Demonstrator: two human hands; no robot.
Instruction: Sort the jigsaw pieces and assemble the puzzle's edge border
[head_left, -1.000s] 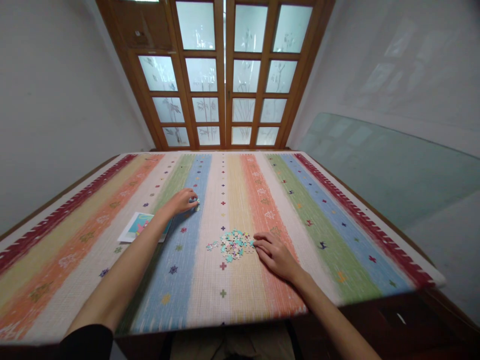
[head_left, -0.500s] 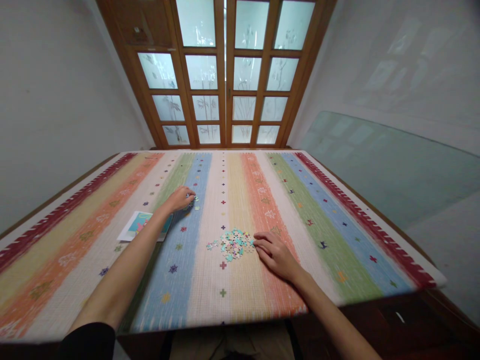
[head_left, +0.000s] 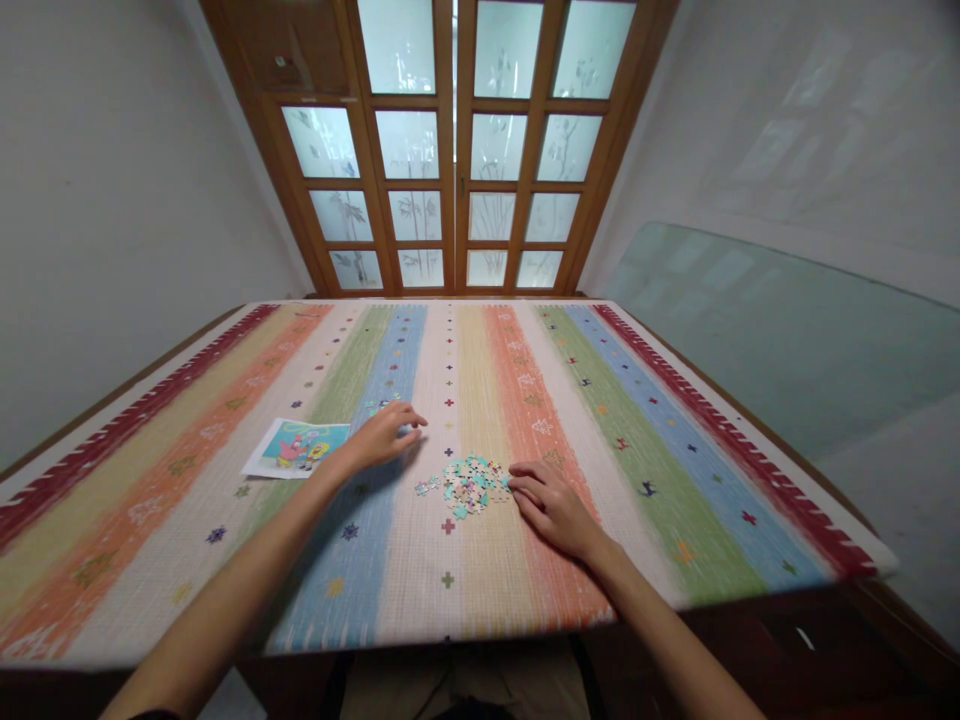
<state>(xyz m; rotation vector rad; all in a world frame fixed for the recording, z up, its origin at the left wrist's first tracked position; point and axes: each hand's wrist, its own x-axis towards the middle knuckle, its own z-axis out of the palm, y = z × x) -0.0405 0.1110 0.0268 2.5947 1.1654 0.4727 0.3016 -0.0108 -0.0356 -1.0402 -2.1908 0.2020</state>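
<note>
The left hand [head_left: 386, 437] has drawn back from the far puzzle pieces [head_left: 384, 404], leaving them on the table [head_left: 409, 590], its fingers apart and seemingly bare, while the right hand [head_left: 553, 507] rests against the near pile [head_left: 471, 487], its grip unclear from here.

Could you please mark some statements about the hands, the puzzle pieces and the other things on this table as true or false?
1. The right hand is at the edge of the large puzzle pile. True.
2. The picture card lies to the right of this pile. False: it lies to the left.
3. Some separate puzzle pieces lie beyond the left hand. True.
4. The tablecloth is plain white. False: it has coloured stripes.
</note>
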